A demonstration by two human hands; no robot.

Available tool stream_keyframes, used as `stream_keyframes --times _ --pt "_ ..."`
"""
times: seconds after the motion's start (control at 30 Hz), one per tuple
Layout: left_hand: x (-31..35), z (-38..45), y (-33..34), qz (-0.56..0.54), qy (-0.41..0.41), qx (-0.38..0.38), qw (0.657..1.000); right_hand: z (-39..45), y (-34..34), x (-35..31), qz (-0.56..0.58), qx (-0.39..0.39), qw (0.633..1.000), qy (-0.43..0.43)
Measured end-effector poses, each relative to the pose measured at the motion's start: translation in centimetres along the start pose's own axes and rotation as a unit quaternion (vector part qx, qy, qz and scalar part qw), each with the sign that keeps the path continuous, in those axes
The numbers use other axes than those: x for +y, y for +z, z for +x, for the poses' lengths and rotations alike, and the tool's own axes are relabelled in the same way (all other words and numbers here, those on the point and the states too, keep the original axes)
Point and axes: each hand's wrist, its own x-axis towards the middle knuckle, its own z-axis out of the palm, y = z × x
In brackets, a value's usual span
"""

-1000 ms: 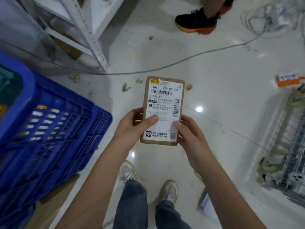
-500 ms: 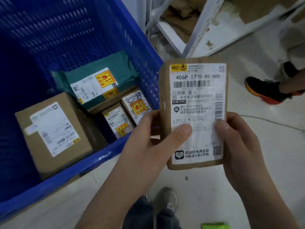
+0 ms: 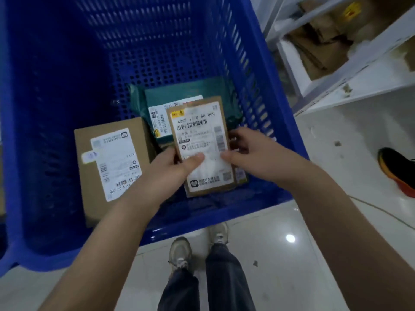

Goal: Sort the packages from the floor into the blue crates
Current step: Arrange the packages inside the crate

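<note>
A flat brown cardboard package [image 3: 202, 131] with a white shipping label hangs inside the blue crate [image 3: 278, 122], just above the parcels lying there. My left hand [image 3: 173, 169] grips its lower left edge, thumb on the label. My right hand [image 3: 251, 151] holds its right edge, thumb on the label, fingers behind. Under it lie a green mailer [image 3: 161, 102] and a larger brown box [image 3: 107, 162] to the left. Smaller parcels beneath are mostly hidden.
A white metal shelf [image 3: 350, 70] with cardboard scraps stands right of the crate. Another person's black and orange shoe [image 3: 395, 169] is on the white tiled floor at right. My own shoes [image 3: 179, 254] stand just before the crate's near rim.
Both hands have carried the package from beside the crate over its rim and down inside, above the parcels. The view has swung left over the crate.
</note>
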Motion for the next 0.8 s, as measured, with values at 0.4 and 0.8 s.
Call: stream_keyframes --times 0.4,0.8 --pt "-2.2 5.8 1.6 0.087 -0.18 -0.049 0.979 8.8 3.1 1.9 -0.164 -0.151 0.953 0.206" --pt "-5.3 10.0 1.3 0.105 -0.204 -0.011 0.973 11.5 4.7 4.3 -0.219 -0.096 0.945 0.221"
